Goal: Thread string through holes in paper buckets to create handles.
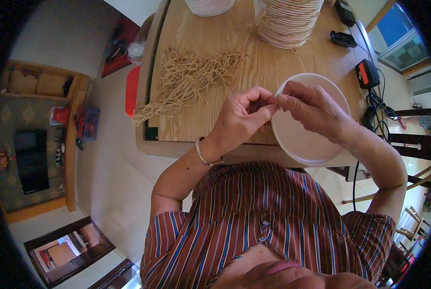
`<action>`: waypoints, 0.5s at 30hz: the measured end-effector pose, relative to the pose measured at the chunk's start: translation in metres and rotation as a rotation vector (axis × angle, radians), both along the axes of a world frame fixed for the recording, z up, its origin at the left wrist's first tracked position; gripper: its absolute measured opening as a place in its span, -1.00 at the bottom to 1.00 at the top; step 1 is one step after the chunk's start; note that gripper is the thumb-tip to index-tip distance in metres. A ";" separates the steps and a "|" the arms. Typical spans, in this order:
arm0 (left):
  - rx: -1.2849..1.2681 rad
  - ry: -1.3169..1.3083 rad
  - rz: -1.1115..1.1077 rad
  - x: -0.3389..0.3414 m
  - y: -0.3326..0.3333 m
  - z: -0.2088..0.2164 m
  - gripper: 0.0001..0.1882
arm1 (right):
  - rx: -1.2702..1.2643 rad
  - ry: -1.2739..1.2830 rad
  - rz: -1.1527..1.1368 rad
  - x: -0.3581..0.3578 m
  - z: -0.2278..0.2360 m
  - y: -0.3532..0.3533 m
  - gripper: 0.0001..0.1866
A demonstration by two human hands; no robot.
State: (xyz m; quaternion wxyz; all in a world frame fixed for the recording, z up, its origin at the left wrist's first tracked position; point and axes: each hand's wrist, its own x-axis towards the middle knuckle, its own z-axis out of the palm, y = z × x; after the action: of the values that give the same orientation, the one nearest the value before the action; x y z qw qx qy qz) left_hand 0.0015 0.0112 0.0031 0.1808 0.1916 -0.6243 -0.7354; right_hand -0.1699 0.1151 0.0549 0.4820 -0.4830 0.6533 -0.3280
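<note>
My left hand (247,113) and my right hand (316,108) meet over the left rim of a white bowl-like container (312,144) at the table's near edge. Both hands pinch with thumb and fingertips close together at the rim. Whatever lies between the fingertips is too small to make out. The inside of the container is pale, and my right hand covers part of it. To the left of my hands a loose heap of tan cord (191,79) lies on the wooden table (254,62), with a bundled end trailing toward the near left corner.
At the far side stand a large wound coil of pale cord (290,21) and a white ribbed container (209,6). Black adapters (367,74) and tangled cables (379,108) lie along the right edge. A red stool (132,91) is beside the table's left edge.
</note>
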 end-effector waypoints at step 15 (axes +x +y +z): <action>-0.025 0.004 0.029 0.002 -0.001 -0.004 -0.91 | -0.294 0.104 -0.013 0.001 -0.018 -0.001 -0.78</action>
State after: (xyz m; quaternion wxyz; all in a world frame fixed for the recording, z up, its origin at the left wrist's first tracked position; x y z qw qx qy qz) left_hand 0.0033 0.0101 -0.0007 0.1949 0.1971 -0.6301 -0.7253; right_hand -0.1687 0.1142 0.0364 0.3696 -0.5603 0.6254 -0.3979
